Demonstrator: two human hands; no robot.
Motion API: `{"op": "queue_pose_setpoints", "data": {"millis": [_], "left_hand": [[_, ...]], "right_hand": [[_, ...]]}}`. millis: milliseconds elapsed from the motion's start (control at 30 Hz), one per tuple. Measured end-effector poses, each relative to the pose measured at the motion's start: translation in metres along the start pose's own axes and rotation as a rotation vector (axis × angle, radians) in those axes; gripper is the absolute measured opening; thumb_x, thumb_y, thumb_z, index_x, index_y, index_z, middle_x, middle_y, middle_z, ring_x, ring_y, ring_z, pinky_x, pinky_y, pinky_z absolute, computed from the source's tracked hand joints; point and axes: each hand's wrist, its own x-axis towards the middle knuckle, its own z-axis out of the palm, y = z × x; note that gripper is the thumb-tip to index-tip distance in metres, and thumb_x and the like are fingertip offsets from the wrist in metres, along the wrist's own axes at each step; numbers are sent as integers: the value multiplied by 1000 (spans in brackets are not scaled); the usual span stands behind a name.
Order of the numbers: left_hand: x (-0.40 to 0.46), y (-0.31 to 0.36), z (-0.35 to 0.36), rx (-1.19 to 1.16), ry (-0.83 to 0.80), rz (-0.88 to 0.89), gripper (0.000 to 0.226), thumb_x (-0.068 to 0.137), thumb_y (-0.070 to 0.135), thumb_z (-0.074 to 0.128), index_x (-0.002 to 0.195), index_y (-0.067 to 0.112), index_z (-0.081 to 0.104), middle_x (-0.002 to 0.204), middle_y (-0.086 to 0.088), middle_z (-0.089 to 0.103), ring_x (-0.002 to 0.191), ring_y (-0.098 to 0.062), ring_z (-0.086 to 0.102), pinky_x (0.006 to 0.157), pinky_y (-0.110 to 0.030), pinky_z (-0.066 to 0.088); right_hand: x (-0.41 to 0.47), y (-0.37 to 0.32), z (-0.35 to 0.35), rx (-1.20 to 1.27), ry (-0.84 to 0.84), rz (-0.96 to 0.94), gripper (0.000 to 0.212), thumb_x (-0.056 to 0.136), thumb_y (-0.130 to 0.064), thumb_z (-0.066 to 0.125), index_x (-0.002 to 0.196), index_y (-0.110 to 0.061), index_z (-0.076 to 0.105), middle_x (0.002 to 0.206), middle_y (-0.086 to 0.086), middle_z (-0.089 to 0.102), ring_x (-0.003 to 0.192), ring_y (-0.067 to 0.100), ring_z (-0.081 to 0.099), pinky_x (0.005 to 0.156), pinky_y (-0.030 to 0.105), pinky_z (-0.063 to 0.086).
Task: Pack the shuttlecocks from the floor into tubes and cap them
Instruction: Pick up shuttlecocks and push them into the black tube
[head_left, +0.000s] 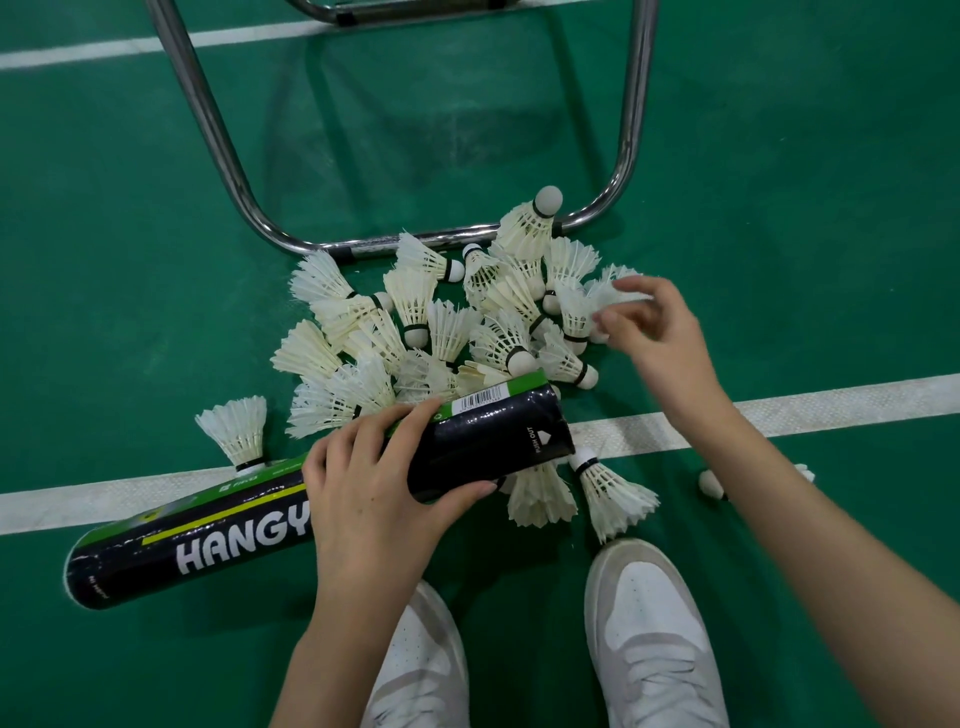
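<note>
- Floor (130, 291): green court surface, crossed by a white line (779, 413) running left to right under the pile and a second white line at the far left.
- Shuttlecocks (447, 322): a loose heap of white feathered ones lying on the floor, corks pointing every way, just in front of the chrome frame.
- Stray shuttlecock (236, 431): stands cork-down at the left edge of the heap, touching the tube's green band.
- Two more shuttlecocks (613, 491): lie just below the tube's open end, feathers toward the shoes.
- Single shuttlecock (711, 484): partly hidden behind the right forearm, apart from the heap.
- Tube (322, 504): black and green cardboard, lettered "HANGY", barcode and "PUSH OUT" near its far end; held slanted, far end over the heap's near edge.
- Left hand (374, 483): grip wrapped round the tube's middle, thumb along the underside, fingers over the top.
- Right hand (654, 338): over the heap's right side, fingers loosely curled and touching feathers; whether the grip has closed on a shuttlecock cannot be told.
- Chrome frame (218, 140): bent metal tubing, its base bar resting on the floor behind the heap.
- White shoes (649, 639): two, at the bottom edge.
</note>
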Motion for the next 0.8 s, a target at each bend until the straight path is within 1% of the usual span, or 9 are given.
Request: {"op": "queue_pose_setpoints", "data": {"millis": [67,133,233,300,367,433,567,633,800], "left_hand": [[0,0,1,2,-3,-8,72,69,74,46,125,29,55,115,3,60,108,-20,48,97,-38,28],[0,0,1,7,-6,-12,72,69,74,46,125,29,55,116,3,60,108,-21,48,97,-39,28],[-1,1,1,4,-6,-17,72,68,74,47,125,30,55,116,3,60,108,-21,48,97,-39,29],[-1,1,1,2,-3,-17,72,68,73,47,125,30,55,116,3,60,108,-20,48,97,-39,29],[-1,1,1,3,-2,-16,72,68,73,47,125,30,54,115,3,60,108,-19,47,97,-39,28],[-1,1,1,4,-2,-15,72,68,73,47,125,30,54,115,3,60,108,-20,48,97,-39,29],[-1,3,2,7,-7,-18,73,68,74,46,126,30,54,115,4,60,108,-20,48,96,-41,31],[-2,3,2,7,-11,-20,73,69,74,45,126,30,53,115,3,60,108,-20,48,96,-40,31],[-3,3,2,9,-18,-22,74,68,75,45,126,30,54,116,3,60,108,-21,50,97,-39,29]], "right_hand": [[12,0,0,-54,58,-49,27,88,-12,59,111,-21,49,97,-4,66,95,9,61,80,23,46],[22,1,1,-102,68,-86,31,86,-10,60,112,-23,48,100,-10,63,92,4,58,78,24,47],[30,5,5,-194,27,-72,37,85,-9,61,118,-20,48,107,-10,62,98,11,59,89,33,48],[31,10,9,-248,22,-68,38,84,-6,62,118,-19,50,110,-7,62,102,12,57,91,36,47],[30,12,11,-289,42,-77,35,84,-5,62,115,-18,51,106,-4,62,99,12,55,86,31,46],[28,14,12,-304,51,-58,33,84,-6,62,114,-17,51,98,0,61,92,14,54,77,24,41],[21,18,13,-292,-2,8,29,86,-12,63,113,-18,54,90,0,62,82,13,56,68,19,41],[19,20,13,-292,11,10,26,86,-14,63,110,-19,55,89,1,64,81,13,57,68,18,42],[20,20,9,-290,160,37,18,85,-19,63,101,-25,56,84,-5,67,82,13,61,75,32,48]]}}
